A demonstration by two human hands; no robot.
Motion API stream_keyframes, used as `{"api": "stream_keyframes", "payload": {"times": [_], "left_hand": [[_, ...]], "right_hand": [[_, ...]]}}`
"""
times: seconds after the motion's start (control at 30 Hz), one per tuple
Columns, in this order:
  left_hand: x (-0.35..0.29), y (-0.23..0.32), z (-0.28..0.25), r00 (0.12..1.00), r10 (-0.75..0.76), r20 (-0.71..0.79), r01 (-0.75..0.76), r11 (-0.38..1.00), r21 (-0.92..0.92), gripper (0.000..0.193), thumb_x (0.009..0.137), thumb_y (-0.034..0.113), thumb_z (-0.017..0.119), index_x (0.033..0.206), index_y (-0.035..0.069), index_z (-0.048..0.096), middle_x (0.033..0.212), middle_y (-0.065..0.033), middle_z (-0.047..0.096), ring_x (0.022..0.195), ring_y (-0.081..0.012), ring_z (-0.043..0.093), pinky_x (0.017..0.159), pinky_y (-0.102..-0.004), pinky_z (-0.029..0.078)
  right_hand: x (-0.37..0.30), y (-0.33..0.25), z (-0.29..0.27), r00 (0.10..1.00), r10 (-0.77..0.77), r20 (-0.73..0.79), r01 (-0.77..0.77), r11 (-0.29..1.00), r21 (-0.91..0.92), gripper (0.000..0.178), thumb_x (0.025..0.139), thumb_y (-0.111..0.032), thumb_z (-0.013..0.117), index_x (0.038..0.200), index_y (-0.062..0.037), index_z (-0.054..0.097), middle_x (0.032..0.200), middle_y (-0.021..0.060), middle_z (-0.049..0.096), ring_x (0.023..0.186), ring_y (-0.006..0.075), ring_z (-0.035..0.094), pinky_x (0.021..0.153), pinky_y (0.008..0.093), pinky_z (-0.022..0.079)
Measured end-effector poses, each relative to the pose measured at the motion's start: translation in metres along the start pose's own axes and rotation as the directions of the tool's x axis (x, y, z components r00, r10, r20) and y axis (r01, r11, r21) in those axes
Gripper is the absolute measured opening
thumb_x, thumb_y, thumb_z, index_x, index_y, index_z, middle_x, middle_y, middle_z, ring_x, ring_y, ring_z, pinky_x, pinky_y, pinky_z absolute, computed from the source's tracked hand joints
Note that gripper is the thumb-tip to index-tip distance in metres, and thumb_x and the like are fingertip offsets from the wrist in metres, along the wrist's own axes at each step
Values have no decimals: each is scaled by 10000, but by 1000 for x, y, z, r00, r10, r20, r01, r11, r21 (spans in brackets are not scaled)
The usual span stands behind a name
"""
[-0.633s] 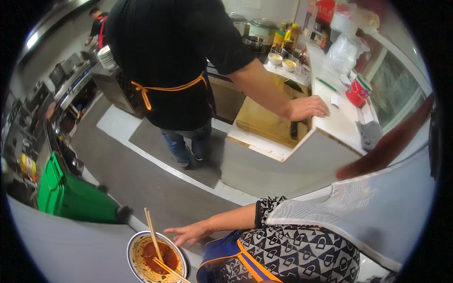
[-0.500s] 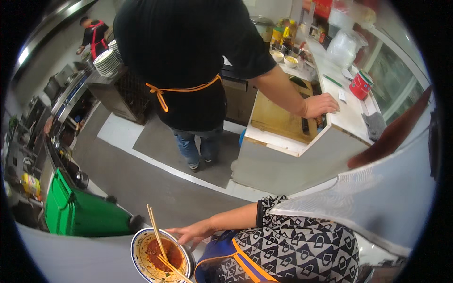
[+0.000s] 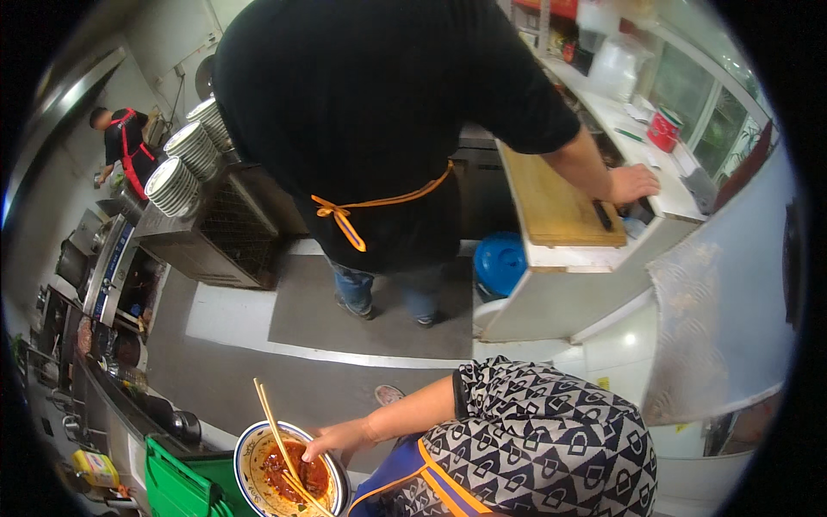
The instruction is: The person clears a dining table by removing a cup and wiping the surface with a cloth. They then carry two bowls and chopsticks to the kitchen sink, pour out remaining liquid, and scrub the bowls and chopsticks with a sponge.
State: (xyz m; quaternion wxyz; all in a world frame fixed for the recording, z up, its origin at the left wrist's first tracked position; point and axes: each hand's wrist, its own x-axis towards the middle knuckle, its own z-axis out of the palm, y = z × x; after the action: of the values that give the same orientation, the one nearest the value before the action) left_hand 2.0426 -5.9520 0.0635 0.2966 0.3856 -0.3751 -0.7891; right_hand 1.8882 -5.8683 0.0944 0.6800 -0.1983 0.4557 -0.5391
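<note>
A white bowl with a blue-patterned rim (image 3: 245, 465) is at the lower left, tilted so that its inside shows. Reddish sauce (image 3: 320, 478) coats its bottom. Wooden chopsticks (image 3: 274, 424) lie across it, some leaning up over the far rim. My right hand (image 3: 338, 438) grips the bowl at its right side, thumb over the rim and inside; the fingers behind are mostly hidden. The bowl is above a green wheeled bin (image 3: 185, 484). My left hand is out of view.
A person in a black shirt (image 3: 370, 112) stands ahead, one hand on the white counter (image 3: 680, 200). A cutting board (image 3: 551, 202) and a blue bucket (image 3: 500, 263) are beside them. Plate stacks (image 3: 174, 185) top a cabinet. Another person (image 3: 129, 146) works far left. A pale curtain (image 3: 724, 319) hangs right.
My right thumb has moved from the bowl's rim to inside it. The view has shifted; the green bin now appears lower, partly under the bowl, and the blue bucket shows more fully.
</note>
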Motion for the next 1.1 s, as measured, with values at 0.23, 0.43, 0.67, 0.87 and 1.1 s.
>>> {"api": "stream_keyframes", "payload": {"times": [0.23,0.43,0.67,0.87,1.1], "left_hand": [[110,76,-41,980,128,-152,-131,991,-11,390,818,31,529,1198,-32,469,1032,-182,591,901,-276,606,823,-380,517],[184,117,-82,988,-81,-134,-5,841,-541,359,908,178,497,1207,-20,476,1150,-153,576,995,-249,592,821,-363,518],[309,205,-185,967,-46,-250,-94,850,-519,343,903,170,503,1178,-35,520,1158,-161,585,1018,-232,596,881,-362,498],[413,258,-208,950,-7,-311,-140,882,-450,356,918,192,490,1187,-40,513,1167,-158,580,1019,-219,590,892,-354,485],[483,292,-237,893,55,-446,-298,816,-495,374,918,190,494,1225,-24,476,1207,-144,551,1068,-215,557,927,-356,460]], "right_hand": [[140,-101,-13,992,-128,-1,127,984,-127,743,747,-285,603,1387,-173,243,1193,162,484,939,240,595,694,374,537],[219,-153,19,995,65,-75,-71,995,-71,562,794,-183,587,1286,-5,382,1104,116,561,1048,180,530,914,335,428],[413,-154,59,999,24,47,-24,1000,10,451,803,-166,536,1186,66,488,1094,130,598,1019,200,555,929,332,399],[535,-198,49,989,75,126,-82,995,51,424,787,-197,529,1116,71,546,1074,144,616,1002,208,567,928,325,394],[645,-234,64,960,202,196,-209,978,16,392,796,-201,545,1096,52,559,1054,132,622,1002,205,570,937,341,398]]}}
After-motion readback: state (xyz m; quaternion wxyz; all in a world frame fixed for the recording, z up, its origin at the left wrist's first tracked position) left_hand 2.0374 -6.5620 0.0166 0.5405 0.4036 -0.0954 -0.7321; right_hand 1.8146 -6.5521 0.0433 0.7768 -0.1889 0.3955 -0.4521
